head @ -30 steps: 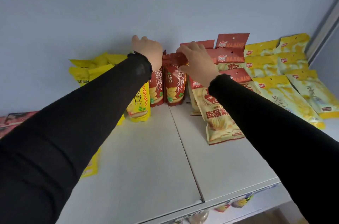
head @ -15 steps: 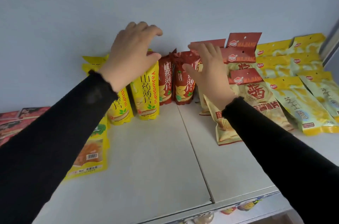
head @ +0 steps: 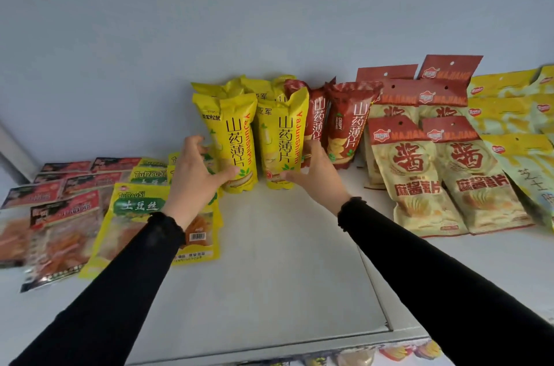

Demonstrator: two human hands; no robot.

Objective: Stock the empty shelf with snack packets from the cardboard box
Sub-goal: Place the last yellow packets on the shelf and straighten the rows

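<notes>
— What do my hands touch?
— My left hand (head: 192, 177) and right hand (head: 314, 177), fingers spread, flank two glossy yellow pouches (head: 239, 138) marked "YaJunShiPin", upright at the shelf's (head: 284, 269) back edge.

Yellow packets (head: 236, 141): "YaJunShiPin"; red-top pkts (head: 398, 162): "MAJIANG"; green-label pkt (head: 141, 203): "TuDouSi"; red packet (head: 344, 126): "CRISPY"

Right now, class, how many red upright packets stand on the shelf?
2 clearly: one beside the yellow packets, one right of it. A third top peeks behind; more may hide.
</notes>
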